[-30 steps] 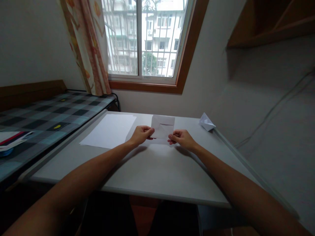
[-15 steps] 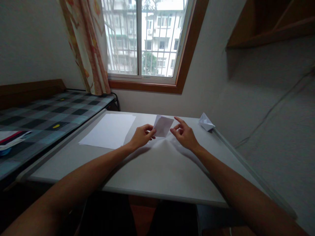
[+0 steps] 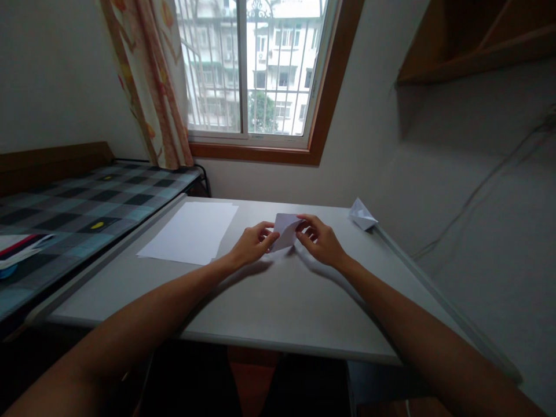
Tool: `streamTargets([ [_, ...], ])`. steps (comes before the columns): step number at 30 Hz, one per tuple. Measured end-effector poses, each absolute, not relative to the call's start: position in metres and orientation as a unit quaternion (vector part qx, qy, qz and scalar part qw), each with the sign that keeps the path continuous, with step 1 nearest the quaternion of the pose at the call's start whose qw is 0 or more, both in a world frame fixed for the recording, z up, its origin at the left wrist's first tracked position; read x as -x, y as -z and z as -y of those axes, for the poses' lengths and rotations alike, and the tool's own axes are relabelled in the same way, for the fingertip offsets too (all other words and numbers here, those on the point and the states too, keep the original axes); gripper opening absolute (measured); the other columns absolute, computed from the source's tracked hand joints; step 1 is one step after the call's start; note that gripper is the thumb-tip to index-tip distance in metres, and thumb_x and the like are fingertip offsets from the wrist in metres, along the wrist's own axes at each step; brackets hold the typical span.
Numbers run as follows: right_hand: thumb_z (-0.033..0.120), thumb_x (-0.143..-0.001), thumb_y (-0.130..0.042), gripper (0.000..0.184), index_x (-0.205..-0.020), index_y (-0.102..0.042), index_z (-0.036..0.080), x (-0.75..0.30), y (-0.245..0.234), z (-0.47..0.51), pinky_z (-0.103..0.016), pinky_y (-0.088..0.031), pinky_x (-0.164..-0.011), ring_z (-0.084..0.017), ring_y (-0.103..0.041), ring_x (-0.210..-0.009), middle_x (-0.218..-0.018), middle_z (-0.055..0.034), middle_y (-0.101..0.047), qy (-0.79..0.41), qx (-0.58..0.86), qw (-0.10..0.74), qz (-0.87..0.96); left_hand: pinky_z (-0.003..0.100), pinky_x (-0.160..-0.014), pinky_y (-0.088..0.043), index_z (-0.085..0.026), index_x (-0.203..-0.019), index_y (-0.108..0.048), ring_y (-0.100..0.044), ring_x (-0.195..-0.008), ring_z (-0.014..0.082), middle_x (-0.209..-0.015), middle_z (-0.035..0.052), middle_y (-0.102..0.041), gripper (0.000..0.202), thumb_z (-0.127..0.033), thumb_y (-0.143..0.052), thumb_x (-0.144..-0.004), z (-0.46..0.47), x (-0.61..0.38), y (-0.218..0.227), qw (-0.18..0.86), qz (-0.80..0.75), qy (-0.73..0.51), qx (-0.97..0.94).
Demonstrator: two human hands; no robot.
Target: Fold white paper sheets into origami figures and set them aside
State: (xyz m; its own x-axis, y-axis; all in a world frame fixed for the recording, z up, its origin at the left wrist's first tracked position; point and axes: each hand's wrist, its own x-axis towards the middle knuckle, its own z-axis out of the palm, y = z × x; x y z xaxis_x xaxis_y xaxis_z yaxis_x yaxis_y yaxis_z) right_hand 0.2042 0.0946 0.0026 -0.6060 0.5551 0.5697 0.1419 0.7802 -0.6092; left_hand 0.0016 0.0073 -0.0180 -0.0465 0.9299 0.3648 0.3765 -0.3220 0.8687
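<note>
A small folded piece of white paper is held between my two hands, just above the table. My left hand pinches its left edge with thumb and fingers. On the opposite side, my right hand grips the right edge, and the paper bends upward a little there. Part of that edge is hidden behind the right fingers. A folded white paper boat rests near the table's back right corner, apart from my hands.
White paper sheets lie at the left of the white table. Beyond the table's left edge is a bed with a checked cover. A wall and a hanging cable bound the right side; a window is behind.
My right hand has closed on the paper's right edge, where it was apart from it before. The paper is now tilted and slightly bent.
</note>
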Motion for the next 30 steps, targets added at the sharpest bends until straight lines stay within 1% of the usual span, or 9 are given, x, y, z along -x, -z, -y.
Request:
streamTargets([
  [6, 0.031, -0.082, -0.059, 0.034, -0.113, -0.054, 0.018, -0.2, -0.002, -0.092, -0.025, -0.045, -0.055, -0.011, -0.054, -0.057, -0.081, -0.0036, -0.062, -0.235, 0.224, 0.412, 0.851, 0.022, -0.054, -0.051, -0.016, -0.126, -0.05, -0.064, -0.061, 0.0117, -0.098, 0.0126, -0.067, 0.053, -0.046, -0.057, -0.083, -0.004, -0.005, 0.014, 0.278, -0.473, -0.487, -0.68],
  [9, 0.03, -0.081, -0.06, 0.037, -0.116, -0.053, 0.018, -0.196, -0.001, -0.09, -0.026, -0.045, -0.056, -0.011, -0.053, -0.055, -0.077, -0.0019, -0.061, -0.2, 0.241, 0.43, 0.847, 0.023, -0.058, -0.052, -0.016, -0.119, -0.055, -0.064, -0.065, 0.0121, -0.102, 0.0114, -0.066, 0.047, -0.041, -0.063, -0.08, -0.004, -0.01, 0.015, 0.259, -0.46, -0.471, -0.706],
  [13, 0.031, -0.08, -0.062, 0.05, -0.126, -0.048, 0.019, -0.196, 0.0, -0.092, -0.028, -0.046, -0.059, -0.011, -0.052, -0.057, -0.083, -0.0029, -0.062, -0.162, 0.26, 0.44, 0.844, 0.025, -0.055, -0.054, -0.012, -0.103, -0.059, -0.064, -0.067, 0.0139, -0.089, 0.0078, -0.065, 0.032, -0.036, -0.059, -0.081, -0.01, -0.01, 0.018, 0.323, -0.471, -0.507, -0.646],
  [16, 0.037, -0.076, -0.065, 0.057, -0.126, -0.048, 0.018, -0.199, 0.001, -0.099, -0.031, -0.048, -0.062, -0.016, -0.056, -0.068, -0.096, -0.0082, -0.062, -0.14, 0.307, 0.458, 0.822, 0.025, -0.053, -0.055, -0.012, -0.098, -0.058, -0.062, -0.063, 0.0124, -0.078, 0.0038, -0.063, 0.028, -0.03, -0.061, -0.078, -0.015, -0.005, 0.017, 0.384, -0.485, -0.564, -0.547],
  [19, 0.043, -0.075, -0.065, 0.057, -0.123, -0.05, 0.014, -0.2, 0.005, -0.107, -0.032, -0.05, -0.063, -0.018, -0.06, -0.073, -0.096, -0.0113, -0.064, -0.237, 0.337, 0.438, 0.799, 0.026, -0.056, -0.056, -0.012, -0.095, -0.057, -0.061, -0.061, 0.011, -0.075, 0.0018, -0.061, 0.025, -0.026, -0.063, -0.075, -0.017, 0.0, 0.015, 0.417, -0.48, -0.606, -0.477],
  [22, 0.043, -0.077, -0.061, 0.04, -0.104, -0.06, 0.013, -0.199, 0.009, -0.112, -0.03, -0.05, -0.061, -0.017, -0.063, -0.067, -0.082, -0.009, -0.068, -0.416, 0.326, 0.372, 0.763, 0.027, -0.058, -0.056, -0.012, -0.095, -0.056, -0.062, -0.063, 0.0118, -0.079, 0.0028, -0.062, 0.027, -0.027, -0.065, -0.075, -0.018, 0.003, 0.015, 0.449, -0.46, -0.612, -0.461],
  [24, 0.042, -0.075, -0.063, 0.033, -0.092, -0.062, 0.013, -0.199, 0.01, -0.114, -0.028, -0.05, -0.06, -0.015, -0.064, -0.064, -0.078, -0.008, -0.068, -0.485, 0.319, 0.358, 0.731, 0.028, -0.06, -0.056, -0.012, -0.095, -0.057, -0.063, -0.066, 0.0127, -0.081, 0.0043, -0.064, 0.028, -0.03, -0.065, -0.076, -0.018, 0.005, 0.015, 0.462, -0.454, -0.607, -0.46],
  [27, 0.036, -0.069, -0.068, 0.027, -0.084, -0.064, 0.013, -0.201, 0.009, -0.117, -0.026, -0.05, -0.058, -0.013, -0.062, -0.058, -0.071, -0.0057, -0.067, -0.517, 0.332, 0.37, 0.696, 0.03, -0.063, -0.056, -0.011, -0.089, -0.057, -0.062, -0.064, 0.0114, -0.078, 0.0038, -0.063, 0.026, -0.031, -0.066, -0.077, -0.018, 0.009, 0.013, 0.451, -0.467, -0.62, -0.44],
  [30, 0.032, -0.065, -0.07, 0.027, -0.082, -0.064, 0.013, -0.205, 0.006, -0.119, -0.026, -0.049, -0.054, -0.012, -0.059, -0.053, -0.064, -0.0027, -0.064, -0.526, 0.339, 0.378, 0.682, 0.029, -0.062, -0.054, -0.01, -0.087, -0.056, -0.062, -0.059, 0.0106, -0.072, 0.0027, -0.063, 0.023, -0.024, -0.069, -0.074, -0.018, 0.012, 0.01, 0.445, -0.498, -0.614, -0.42],
])
